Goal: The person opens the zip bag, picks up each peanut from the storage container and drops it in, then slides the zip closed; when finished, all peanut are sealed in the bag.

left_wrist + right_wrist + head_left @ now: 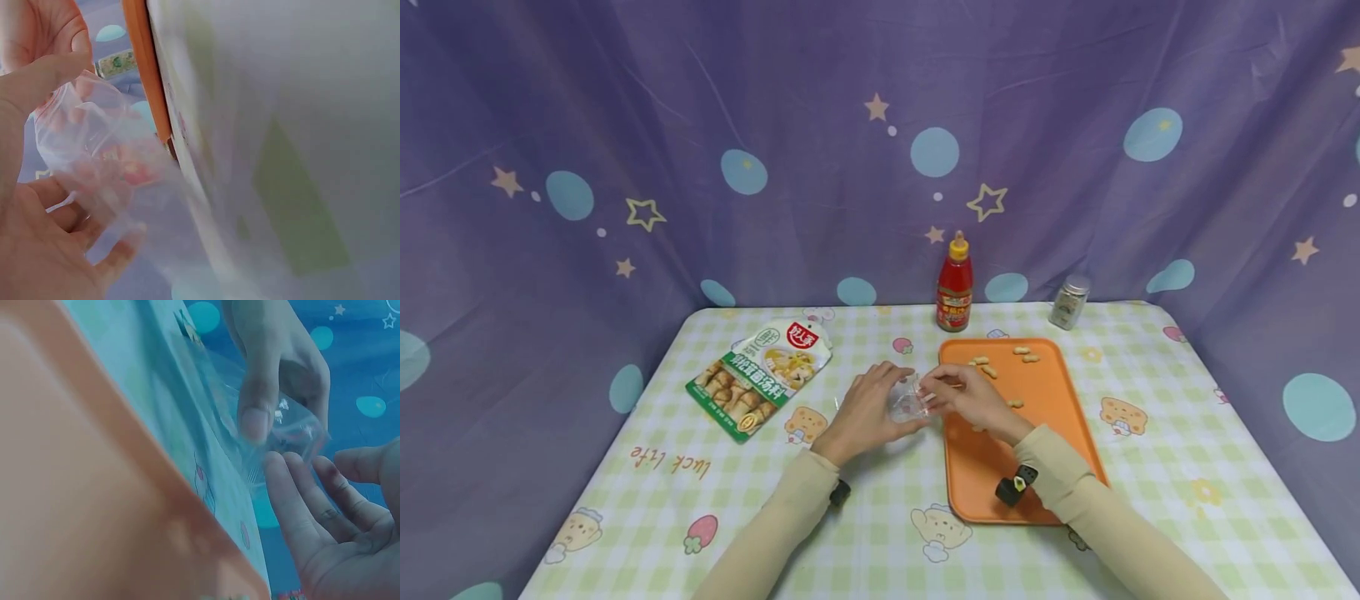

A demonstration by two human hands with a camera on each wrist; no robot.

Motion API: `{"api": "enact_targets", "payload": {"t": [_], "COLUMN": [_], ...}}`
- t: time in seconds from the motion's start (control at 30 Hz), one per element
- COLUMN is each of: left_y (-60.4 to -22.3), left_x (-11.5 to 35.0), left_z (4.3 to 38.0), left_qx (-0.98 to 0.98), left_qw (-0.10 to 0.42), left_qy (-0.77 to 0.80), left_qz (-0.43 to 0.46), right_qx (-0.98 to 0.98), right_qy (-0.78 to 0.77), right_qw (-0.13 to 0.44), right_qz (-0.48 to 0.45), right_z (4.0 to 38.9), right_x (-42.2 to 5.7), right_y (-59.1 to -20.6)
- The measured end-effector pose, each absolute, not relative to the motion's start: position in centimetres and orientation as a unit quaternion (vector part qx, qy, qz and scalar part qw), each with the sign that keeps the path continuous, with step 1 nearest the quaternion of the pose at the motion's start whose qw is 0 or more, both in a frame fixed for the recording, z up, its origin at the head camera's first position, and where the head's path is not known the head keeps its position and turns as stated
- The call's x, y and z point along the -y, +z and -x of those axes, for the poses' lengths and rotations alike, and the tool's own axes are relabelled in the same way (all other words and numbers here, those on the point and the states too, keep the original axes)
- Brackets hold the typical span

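Note:
A clear plastic zip bag (907, 403) with a red line along its mouth is held up between the two hands. My left hand (869, 412) holds the bag, its thumb on one side and its fingers on the other. At the mouth, my right hand (976, 402) touches the bag with its fingertips. In the right wrist view, the right fingers (300, 503) are fairly straight and the thumb stands apart from them. The left wrist view shows the bag (94, 125) spread with its mouth partly apart; no contents can be made out.
Several peanuts (990, 372) lie on an orange tray (1067, 417) at the right, partly under the right forearm. Behind stand a red sauce bottle (955, 292) and a small spice jar (1070, 302). A green-and-white food packet (760, 379) lies at the left.

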State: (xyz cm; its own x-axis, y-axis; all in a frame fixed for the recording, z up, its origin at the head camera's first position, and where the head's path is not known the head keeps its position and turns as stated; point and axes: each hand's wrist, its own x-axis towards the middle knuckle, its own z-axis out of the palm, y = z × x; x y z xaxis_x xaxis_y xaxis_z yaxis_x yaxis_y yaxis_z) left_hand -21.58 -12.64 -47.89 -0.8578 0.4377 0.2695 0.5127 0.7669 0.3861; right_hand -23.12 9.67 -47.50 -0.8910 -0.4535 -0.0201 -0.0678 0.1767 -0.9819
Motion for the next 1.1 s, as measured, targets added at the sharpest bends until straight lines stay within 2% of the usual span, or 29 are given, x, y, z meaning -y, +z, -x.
{"api": "enact_targets", "payload": {"t": [0.37, 0.77, 1.1], "left_y": [-47.0, -46.8, -47.0], "left_x": [12.7, 12.7, 12.7], "left_z": [21.7, 21.8, 21.8], "left_qx": [0.931, 0.92, 0.916], "left_qw": [0.084, 0.069, 0.081], "left_qy": [-0.245, -0.279, -0.282], "left_qz": [0.258, 0.266, 0.273], "right_qx": [-0.804, -0.879, -0.898], "right_qy": [-0.561, -0.441, -0.39], "right_qw": [0.124, 0.033, 0.041], "right_qz": [0.153, 0.178, 0.202], "right_z": [23.6, 23.9, 23.8], "right_x": [-14.9, -20.4, -22.0], "right_y": [-47.2, -47.9, -48.9]}}
